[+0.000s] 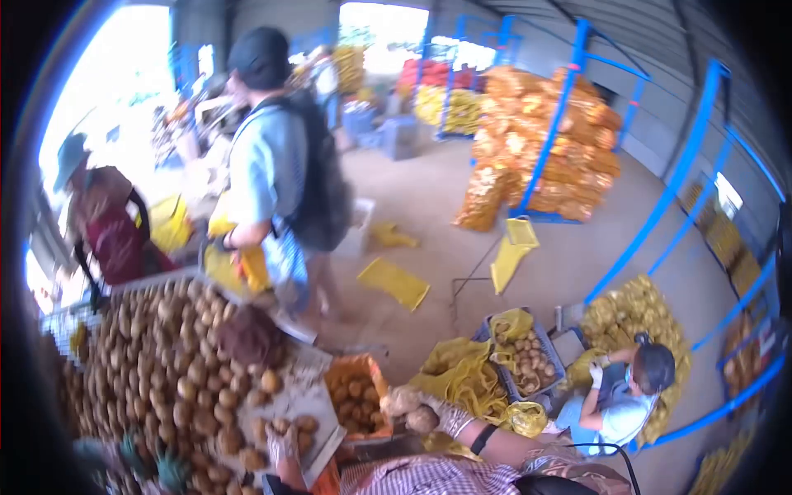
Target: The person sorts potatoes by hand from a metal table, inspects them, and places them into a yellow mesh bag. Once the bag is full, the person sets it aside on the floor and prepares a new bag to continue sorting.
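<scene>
A large heap of potatoes [157, 363] covers the sloping sorting table, spreading down to its pale metal lip [318, 371]. My left hand [285, 452], in a light glove, reaches onto that lip with its fingers around a potato [280, 426]; other potatoes lie beside it. To the right, my right hand [403, 399] is held out at the edge of an orange crate [375, 371] partly filled with potatoes. A brown potato [423, 419] shows at this hand, and the fingers are partly hidden by it. A dark band crosses my right forearm.
Green-gloved hands [169, 469] of another person work at the lower left. A person with a backpack [318, 173] stands beyond the table. At right, a seated person [623, 404] is beside a potato crate [532, 363] and yellow mesh sacks [462, 371]. Full orange sacks [553, 140] are stacked behind.
</scene>
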### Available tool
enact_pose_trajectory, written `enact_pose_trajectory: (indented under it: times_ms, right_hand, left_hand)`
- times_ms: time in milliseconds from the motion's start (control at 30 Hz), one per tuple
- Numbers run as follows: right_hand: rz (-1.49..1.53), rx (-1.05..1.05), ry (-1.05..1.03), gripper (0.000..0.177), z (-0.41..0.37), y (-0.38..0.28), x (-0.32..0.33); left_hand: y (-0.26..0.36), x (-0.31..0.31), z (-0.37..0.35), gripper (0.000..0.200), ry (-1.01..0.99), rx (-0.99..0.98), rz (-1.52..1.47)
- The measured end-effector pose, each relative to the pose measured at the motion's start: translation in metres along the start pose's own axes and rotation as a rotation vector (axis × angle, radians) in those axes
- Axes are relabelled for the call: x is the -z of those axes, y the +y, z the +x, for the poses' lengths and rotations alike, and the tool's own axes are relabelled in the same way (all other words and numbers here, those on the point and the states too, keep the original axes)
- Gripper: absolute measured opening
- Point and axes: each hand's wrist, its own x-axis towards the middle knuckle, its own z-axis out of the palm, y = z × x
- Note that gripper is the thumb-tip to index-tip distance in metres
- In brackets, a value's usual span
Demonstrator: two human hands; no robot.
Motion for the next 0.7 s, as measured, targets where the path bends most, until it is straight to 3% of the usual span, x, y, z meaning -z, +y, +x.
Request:
enact_pose_trajectory:
  times_ms: [33,67,233,400,467,500,533,600,700]
  right_hand:
    - [0.134,-0.032,0.026,0.060,-0.004,0.001,-0.002]
    - [0.191,-0.033,0.027,0.060,-0.007,0.004,-0.001]
    - [0.267,0.002,0.032,0.061,-0.024,0.003,0.009]
    - [0.297,-0.017,0.011,0.062,-0.019,0.002,0.007]
    - [0.311,-0.030,0.016,0.062,-0.019,0.006,0.008]
    - [0.313,-0.037,0.015,0.063,-0.020,0.006,0.010]
    - [0.315,-0.047,0.015,0.063,-0.021,0.007,0.010]
    - [0.335,-0.080,0.014,0.063,-0.019,0.012,0.008]
    - [0.339,-0.130,0.019,0.064,-0.018,0.018,0.008]
  left_hand:
    - [-0.007,-0.001,0.000,0.082,0.081,-0.092,-0.092]
    - [-0.076,-0.044,0.056,0.081,0.099,-0.228,-0.497]
    - [-0.016,-0.032,0.027,0.074,-0.138,-0.155,-0.290]
    - [0.003,-0.051,0.035,0.070,-0.541,-0.125,-0.418]
    - [0.002,-0.068,0.045,0.070,-0.629,-0.068,-0.633]
    - [-0.005,-0.080,0.051,0.069,-0.556,0.002,-1.019]
    - [0.004,-0.074,0.048,0.069,-0.539,0.008,-1.026]
    - [0.012,-0.056,0.044,0.056,-0.319,0.045,-0.996]
    - [-0.022,-0.044,0.060,0.061,-0.095,-0.058,-0.856]
